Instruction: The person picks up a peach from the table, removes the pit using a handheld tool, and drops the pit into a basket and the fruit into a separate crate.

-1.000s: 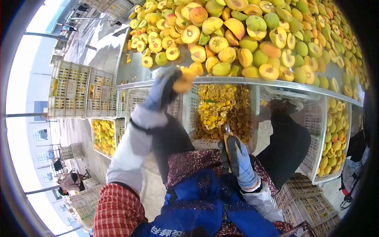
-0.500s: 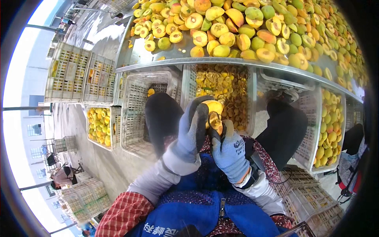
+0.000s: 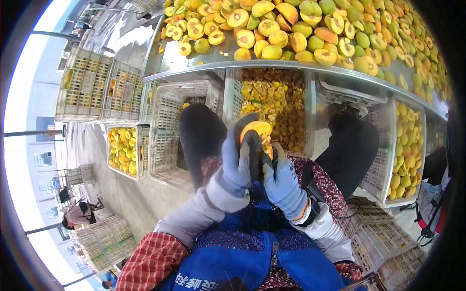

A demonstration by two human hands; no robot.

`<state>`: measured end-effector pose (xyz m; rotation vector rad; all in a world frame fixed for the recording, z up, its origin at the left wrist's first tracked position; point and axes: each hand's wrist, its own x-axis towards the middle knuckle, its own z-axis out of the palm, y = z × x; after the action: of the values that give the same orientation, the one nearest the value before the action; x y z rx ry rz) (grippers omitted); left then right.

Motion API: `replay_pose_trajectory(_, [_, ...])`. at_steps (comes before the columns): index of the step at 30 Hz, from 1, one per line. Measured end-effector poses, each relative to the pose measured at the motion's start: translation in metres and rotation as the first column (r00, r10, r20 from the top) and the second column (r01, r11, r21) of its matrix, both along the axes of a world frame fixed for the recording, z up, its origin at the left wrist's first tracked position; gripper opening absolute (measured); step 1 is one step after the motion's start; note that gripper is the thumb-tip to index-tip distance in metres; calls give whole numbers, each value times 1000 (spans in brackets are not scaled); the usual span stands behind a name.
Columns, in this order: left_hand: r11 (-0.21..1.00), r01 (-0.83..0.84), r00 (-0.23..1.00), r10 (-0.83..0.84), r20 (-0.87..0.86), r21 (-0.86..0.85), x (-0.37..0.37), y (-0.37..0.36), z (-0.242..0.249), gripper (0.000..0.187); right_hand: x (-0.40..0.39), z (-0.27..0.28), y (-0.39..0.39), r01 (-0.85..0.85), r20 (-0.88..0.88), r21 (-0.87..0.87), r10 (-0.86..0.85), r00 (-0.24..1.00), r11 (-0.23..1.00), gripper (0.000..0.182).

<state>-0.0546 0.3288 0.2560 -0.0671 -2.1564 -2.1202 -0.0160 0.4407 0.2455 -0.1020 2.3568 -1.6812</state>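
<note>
My left hand (image 3: 236, 157), in a blue-grey glove with dark fingers, is closed around a cut yellow peach (image 3: 259, 128), the thumb lying across it. My right hand (image 3: 284, 186), gloved alike, is closed right beside the peach at its lower right. Its fingertips hide what they grip; a small orange-yellow piece shows just above them. Beyond both hands, between my knees, a crate (image 3: 309, 121) holds yellow peach scraps and brown pits. Many peaches, halved and whole (image 3: 272, 36), lie heaped on the metal table (image 3: 213, 65) above.
A mostly bare crate (image 3: 162, 140) stands left of my knee. Peaches fill a crate (image 3: 404, 150) at the right and a smaller one (image 3: 124, 151) on the left floor. Stacked crates (image 3: 85, 87) stand far left, others (image 3: 376, 237) at lower right.
Both hands have shifted slightly with the peach, which has turned in my left hand. The brownish piece seen beside my right fingertips earlier is now mostly hidden. The view has tilted a little.
</note>
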Motion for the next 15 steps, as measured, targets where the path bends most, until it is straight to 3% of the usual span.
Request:
replay_pose_trajectory(2, [997,59,998,-59,2,-43,-5,-7,-4,38,9,-31,-7,148,-391,-51,-156,907,988,41])
replay_pose_trajectory(3, [991,120,992,-119,31,-52,-8,-12,-7,34,11,-32,-5,149,-386,-52,-157,909,987,41])
replay_pose_trajectory(5, [982,180,982,-176,64,-62,-19,-22,-4,30,12,-33,-1,98,-191,-70,-110,975,993,43])
replay_pose_trajectory(7, [883,468,858,-463,224,31,-37,-33,7,28,13,-30,2,65,-145,-101,-80,986,993,45])
replay_pose_trajectory(8, [850,526,840,-515,171,-23,-45,-35,8,26,13,-29,3,33,-106,-132,-48,993,991,46])
replay_pose_trajectory(9, [851,525,841,-514,171,-27,-45,-34,10,26,14,-37,-1,32,-108,-135,-47,993,990,46])
replay_pose_trajectory(11, [899,436,850,-404,337,-22,-40,-28,16,22,24,-58,-11,96,32,-319,-91,995,943,35])
replay_pose_trajectory(12, [891,433,862,-366,352,-134,-39,-26,21,26,22,-53,-13,97,31,-323,-92,995,942,35])
replay_pose_trajectory(13, [890,437,860,-369,352,-135,-38,-24,17,26,18,-44,-15,206,266,-575,-57,962,792,30])
replay_pose_trajectory(14, [892,395,909,-343,238,-220,-36,-22,10,23,15,-36,-15,356,465,-738,50,884,572,27])
replay_pose_trajectory(15, [892,340,940,-318,121,-298,-34,-20,5,20,14,-32,-14,359,467,-737,49,883,573,27])
